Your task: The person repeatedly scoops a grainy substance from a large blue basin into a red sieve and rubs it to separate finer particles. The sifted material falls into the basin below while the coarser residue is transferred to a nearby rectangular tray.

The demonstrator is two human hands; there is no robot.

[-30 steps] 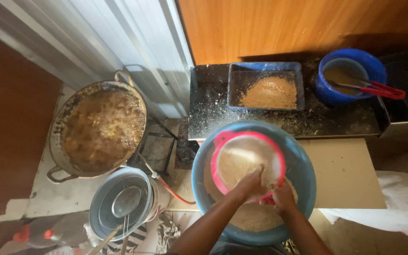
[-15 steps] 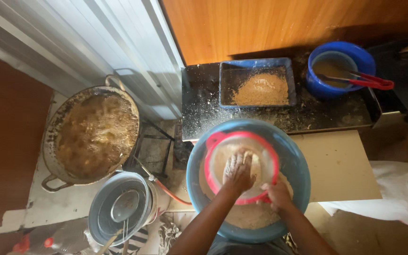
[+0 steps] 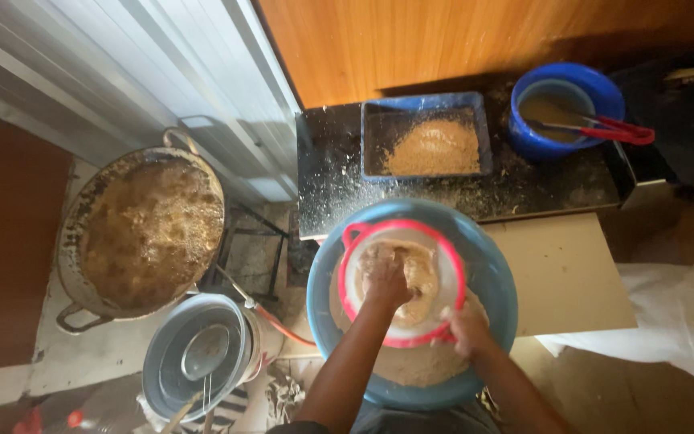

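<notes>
While half a second ago spread flat on the damp meal, now bunched knuckles-down in the red-rimmed sieve (image 3: 402, 283), left hand (image 3: 385, 281); kneading, seemingly. Clamped on the near rim, right hand (image 3: 467, 327). Sieve inside blue basin (image 3: 491, 265); far off, blue tray (image 3: 426, 145); left, frying pan (image 3: 142, 229).

There is one view only, from a camera worn on the person's head, looking almost straight down from above the hands (image 3: 411, 301) at the big blue basin (image 3: 491, 265) close below. It faces forward toward the orange wall (image 3: 443, 40), which fills the top edge, with the dark counter (image 3: 331, 177) between wall and basin. The view takes in the wide pan (image 3: 74, 233) at left and the floor (image 3: 620, 386) at right.
</notes>
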